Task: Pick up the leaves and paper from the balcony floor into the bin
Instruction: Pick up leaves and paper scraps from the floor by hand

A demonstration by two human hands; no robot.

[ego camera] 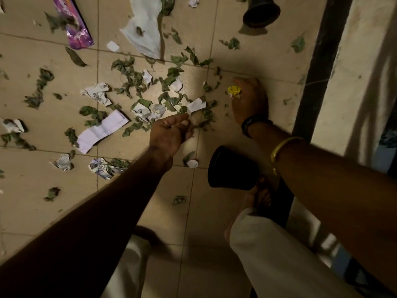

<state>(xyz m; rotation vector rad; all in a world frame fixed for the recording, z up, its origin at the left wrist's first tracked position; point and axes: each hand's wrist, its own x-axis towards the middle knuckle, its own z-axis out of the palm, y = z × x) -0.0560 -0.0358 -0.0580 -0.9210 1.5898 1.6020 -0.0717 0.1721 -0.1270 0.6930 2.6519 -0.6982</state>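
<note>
Head view: left hand (169, 131) pinches white paper scrap (196, 106); right hand (250, 102) clutches yellow wad (234, 90) near floor's (53, 216) right edge.

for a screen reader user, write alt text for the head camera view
The left hand pinches a white paper scrap and the right hand holds a crumpled yellow paper ball above a beige tiled floor littered with torn green leaves and paper. A black tapered bin stands nearby.
</note>
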